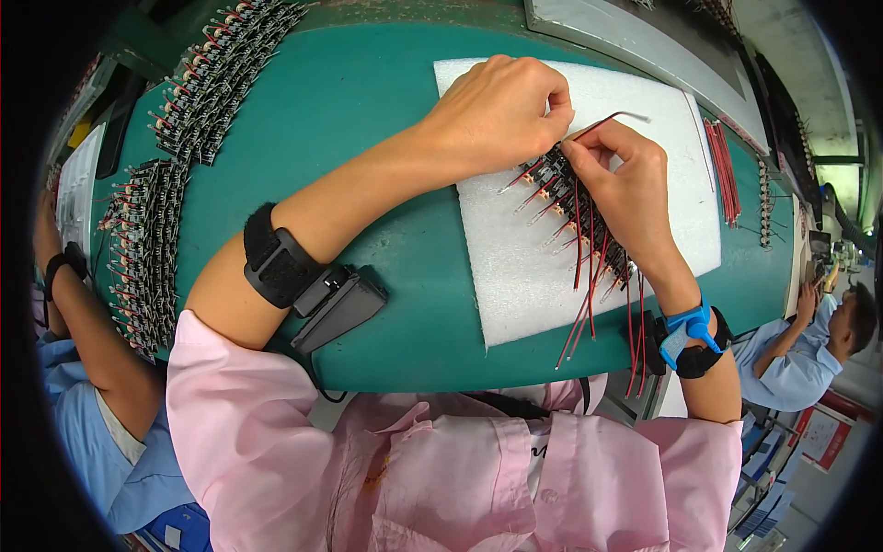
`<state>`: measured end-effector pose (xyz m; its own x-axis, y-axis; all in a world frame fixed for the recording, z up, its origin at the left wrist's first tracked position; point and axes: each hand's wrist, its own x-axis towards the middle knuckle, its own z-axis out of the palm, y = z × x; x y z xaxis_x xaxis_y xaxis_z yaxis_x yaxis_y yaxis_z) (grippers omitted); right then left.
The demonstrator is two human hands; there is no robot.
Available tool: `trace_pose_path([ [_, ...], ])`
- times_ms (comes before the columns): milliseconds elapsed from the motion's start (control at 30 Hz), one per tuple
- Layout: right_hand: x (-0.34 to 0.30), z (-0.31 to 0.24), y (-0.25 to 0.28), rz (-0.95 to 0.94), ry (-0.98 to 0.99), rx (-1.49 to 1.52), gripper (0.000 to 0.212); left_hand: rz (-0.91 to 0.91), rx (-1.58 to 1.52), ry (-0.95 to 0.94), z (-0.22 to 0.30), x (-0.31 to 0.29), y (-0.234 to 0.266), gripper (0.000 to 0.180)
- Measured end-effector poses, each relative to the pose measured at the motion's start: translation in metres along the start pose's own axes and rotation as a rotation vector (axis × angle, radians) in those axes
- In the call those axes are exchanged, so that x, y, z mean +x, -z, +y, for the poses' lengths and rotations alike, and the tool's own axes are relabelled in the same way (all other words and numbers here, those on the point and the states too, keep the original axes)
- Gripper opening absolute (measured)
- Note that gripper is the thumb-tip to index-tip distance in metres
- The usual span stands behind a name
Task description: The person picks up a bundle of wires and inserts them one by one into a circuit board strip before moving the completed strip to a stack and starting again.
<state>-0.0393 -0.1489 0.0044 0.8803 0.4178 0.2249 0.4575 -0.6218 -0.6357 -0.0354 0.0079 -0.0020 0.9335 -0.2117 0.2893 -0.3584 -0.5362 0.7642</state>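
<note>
A row of small dark circuit boards point(589, 216) with pale connectors lies slantwise on a white foam sheet point(515, 299). Several red-and-black wire pairs point(590, 313) trail from the row towards the near table edge. At the row's far end my left hand point(510, 106) is closed, with its fingertips curled out of sight, so what it grips does not show. Close beside it, my right hand point(627, 175) pinches a red-and-black wire point(609, 120) between thumb and forefinger; the wire's loose end sticks out to the right above the knuckles.
Stacked board strips with wires point(147, 248) line the left of the green table mat point(368, 83). Red wires point(723, 175) and a thin board strip point(765, 204) lie at right. A grey metal ledge point(635, 55) bounds the back. People in blue sit on both sides.
</note>
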Motion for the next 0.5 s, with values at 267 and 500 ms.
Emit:
trace_pose_path([
  [267,-0.001,-0.006,0.001,-0.029,0.167,-0.080,0.010,-0.014,-0.009,0.033,0.000,0.000,0.002,0.015],
  [500,-0.002,-0.015,0.007,-0.042,0.415,-0.488,0.008,-0.024,-0.042,0.036,0.003,0.003,0.002,0.016],
])
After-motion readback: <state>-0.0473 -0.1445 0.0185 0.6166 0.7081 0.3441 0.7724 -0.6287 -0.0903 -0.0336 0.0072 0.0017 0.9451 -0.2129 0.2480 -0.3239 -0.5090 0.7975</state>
